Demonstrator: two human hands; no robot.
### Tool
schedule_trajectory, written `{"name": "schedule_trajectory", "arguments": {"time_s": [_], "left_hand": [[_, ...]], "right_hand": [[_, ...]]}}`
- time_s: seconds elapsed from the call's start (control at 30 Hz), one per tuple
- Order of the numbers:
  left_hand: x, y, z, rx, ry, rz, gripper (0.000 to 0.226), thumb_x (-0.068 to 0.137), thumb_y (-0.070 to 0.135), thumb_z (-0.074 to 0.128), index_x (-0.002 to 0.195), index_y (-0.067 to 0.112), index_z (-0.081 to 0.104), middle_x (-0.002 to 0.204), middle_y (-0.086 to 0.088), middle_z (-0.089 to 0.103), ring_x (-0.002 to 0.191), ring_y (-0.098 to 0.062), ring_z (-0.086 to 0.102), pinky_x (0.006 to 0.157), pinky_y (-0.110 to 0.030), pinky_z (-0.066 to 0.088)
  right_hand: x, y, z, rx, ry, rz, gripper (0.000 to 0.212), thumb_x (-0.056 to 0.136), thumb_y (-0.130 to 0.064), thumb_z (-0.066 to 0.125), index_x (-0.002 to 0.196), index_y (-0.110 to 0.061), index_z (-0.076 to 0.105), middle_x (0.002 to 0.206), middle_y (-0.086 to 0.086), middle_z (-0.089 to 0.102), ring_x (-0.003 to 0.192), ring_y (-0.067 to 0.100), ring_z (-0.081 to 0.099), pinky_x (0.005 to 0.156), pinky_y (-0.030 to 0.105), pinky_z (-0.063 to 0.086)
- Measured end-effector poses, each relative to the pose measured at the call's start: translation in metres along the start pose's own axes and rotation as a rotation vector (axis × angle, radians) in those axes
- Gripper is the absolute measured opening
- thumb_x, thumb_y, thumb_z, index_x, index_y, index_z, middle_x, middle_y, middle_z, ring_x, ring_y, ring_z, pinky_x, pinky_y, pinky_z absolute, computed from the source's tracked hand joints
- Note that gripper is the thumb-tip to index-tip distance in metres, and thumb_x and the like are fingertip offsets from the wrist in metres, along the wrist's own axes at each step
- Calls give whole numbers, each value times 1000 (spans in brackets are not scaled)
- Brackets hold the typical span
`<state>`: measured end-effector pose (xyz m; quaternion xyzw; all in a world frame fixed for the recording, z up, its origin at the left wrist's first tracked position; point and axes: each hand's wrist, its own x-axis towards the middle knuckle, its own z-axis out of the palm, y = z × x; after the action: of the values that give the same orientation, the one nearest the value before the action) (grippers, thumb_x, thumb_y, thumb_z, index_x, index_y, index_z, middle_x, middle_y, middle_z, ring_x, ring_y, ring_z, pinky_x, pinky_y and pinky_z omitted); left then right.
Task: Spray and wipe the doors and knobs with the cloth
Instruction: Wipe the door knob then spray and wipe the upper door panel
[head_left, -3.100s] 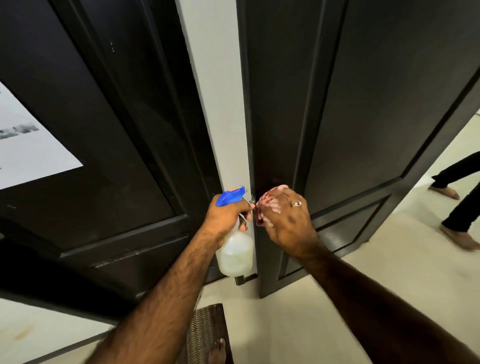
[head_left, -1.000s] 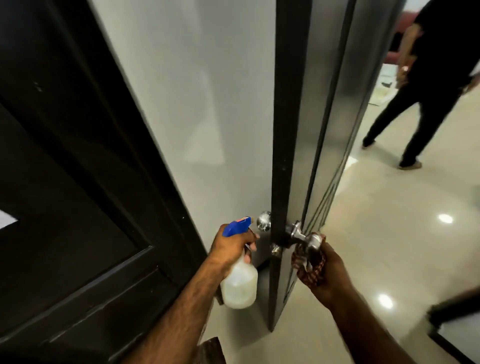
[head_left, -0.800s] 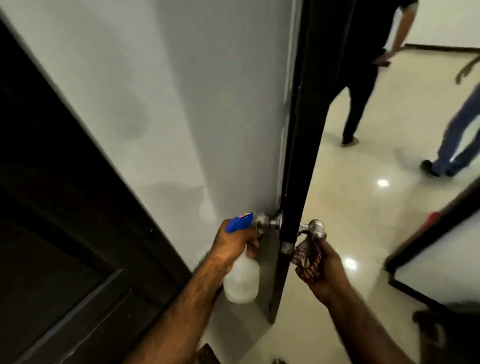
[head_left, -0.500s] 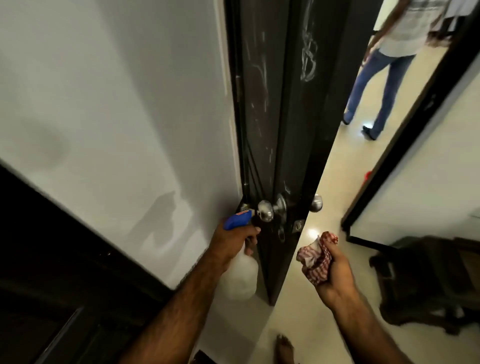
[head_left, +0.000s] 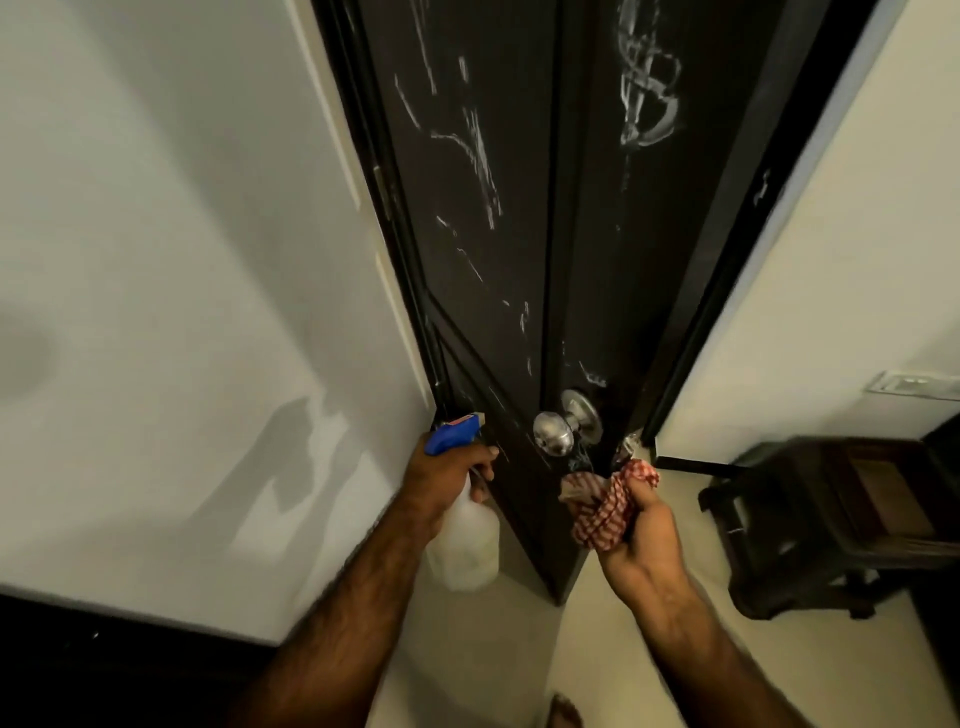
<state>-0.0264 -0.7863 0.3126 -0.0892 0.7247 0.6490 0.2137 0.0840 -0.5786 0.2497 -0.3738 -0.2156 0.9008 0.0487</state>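
Nearest to me, a bare toe (head_left: 565, 711) pokes in at the bottom edge, on the pale floor (head_left: 613, 670). Both forearms reach up from there.

My left hand (head_left: 445, 477) is wrapped tight around the neck of the spray bottle (head_left: 464, 545). Blue trigger head (head_left: 451, 434) sticks out above the knuckles, nozzle pointing right toward the door. The clear body hangs below the fist, just beside the door's lower left side. Cannot tell if a finger is pressing the trigger.

My right hand (head_left: 640, 540) is closed in a fist on the cloth (head_left: 602, 506), red and white checked, bunched up. The cloth pokes out above and left of the fingers, right at the door's edge, below the knob. Cannot tell if it actually touches the wood.

The door (head_left: 519, 218) is dark, standing ajar, inner face toward me. The round silver knob (head_left: 554, 433) sits on its plate just above the cloth, between my two hands, bare, neither hand on it. A bit of metal latch (head_left: 629, 445) shows at the door's edge, right above the cloth.

White scribbles (head_left: 644, 88) and scratch marks run over the upper panels.

Left of the door, a white wall (head_left: 182, 270) with my shadow on it. Right, the dark door frame (head_left: 727, 291), another pale wall, a light switch (head_left: 909, 385). A dark wooden stool (head_left: 831, 525) stands on the floor at far right.
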Motion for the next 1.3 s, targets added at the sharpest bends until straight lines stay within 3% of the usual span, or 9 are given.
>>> {"name": "schedule_trajectory", "arguments": {"time_s": [0.13, 0.3, 0.37, 0.47, 0.57, 0.77, 0.93, 1.07, 1.3], "left_hand": [[20, 13, 21, 47, -58, -10, 14, 94, 16, 76, 86, 6, 70, 65, -7, 67, 49, -15, 58, 50, -25, 53], [58, 24, 46, 104, -165, -34, 22, 91, 19, 79, 103, 2, 70, 71, -7, 69, 53, -15, 61, 57, -28, 54], [75, 31, 53, 105, -219, -40, 28, 92, 16, 79, 110, -2, 68, 70, -8, 68, 51, -14, 60, 55, -28, 54], [101, 49, 58, 126, -326, -12, 11, 93, 11, 76, 92, 3, 69, 70, -11, 66, 49, -15, 56, 54, -30, 55], [128, 68, 56, 146, -431, 19, 11, 92, 3, 72, 82, 6, 69, 74, -16, 65, 47, -17, 53, 52, -31, 53], [178, 90, 44, 87, -518, 11, 32, 90, -3, 70, 114, 18, 74, 76, -20, 65, 48, -21, 50, 53, -32, 48], [208, 102, 35, 117, -571, 26, 30, 92, 4, 74, 113, 25, 73, 73, -16, 64, 50, -21, 52, 55, -34, 51], [224, 108, 31, 128, -583, 17, 36, 91, 3, 74, 124, 18, 72, 71, -13, 65, 50, -19, 53, 55, -35, 52], [226, 132, 26, 112, -603, 52, 25, 91, 3, 75, 115, 12, 74, 70, -17, 63, 47, -21, 50, 53, -34, 49]], "right_hand": [[22, -36, -6, -3, 60, -35, 54, 105, -35, 55, 146, 1, 57, 135, 27, 68, 117, 42, 72, 85, 52, 65], [42, -66, 0, -5, 98, -164, 50, 109, -35, 52, 146, -1, 54, 108, 23, 76, 89, 34, 79, 78, 49, 67], [52, -74, 1, -2, 157, -209, 56, 107, -38, 57, 148, 0, 52, 118, 28, 73, 91, 35, 78, 73, 45, 67], [66, -83, 2, 28, 201, -269, 68, 101, -44, 62, 148, 3, 52, 131, 29, 66, 98, 36, 75, 77, 44, 65], [72, -81, 12, 25, 249, -334, 61, 107, -48, 52, 128, 9, 63, 105, 26, 69, 82, 32, 74, 69, 38, 65], [91, -55, 41, -9, 393, -414, 46, 111, -45, 46, 108, -5, 68, 99, 21, 69, 86, 36, 68, 81, 45, 55], [110, -74, 56, 5, 423, -424, 39, 108, -45, 49, 106, -11, 67, 85, 5, 61, 66, 19, 59, 55, 29, 51], [116, -70, 66, -39, 456, -393, 47, 106, -45, 58, 134, -8, 65, 106, 15, 73, 87, 30, 71, 78, 43, 59], [113, -25, 163, -19, 164, -198, 53, 107, -46, 52, 110, 2, 74, 101, 25, 73, 92, 41, 72, 111, 61, 45]]}}
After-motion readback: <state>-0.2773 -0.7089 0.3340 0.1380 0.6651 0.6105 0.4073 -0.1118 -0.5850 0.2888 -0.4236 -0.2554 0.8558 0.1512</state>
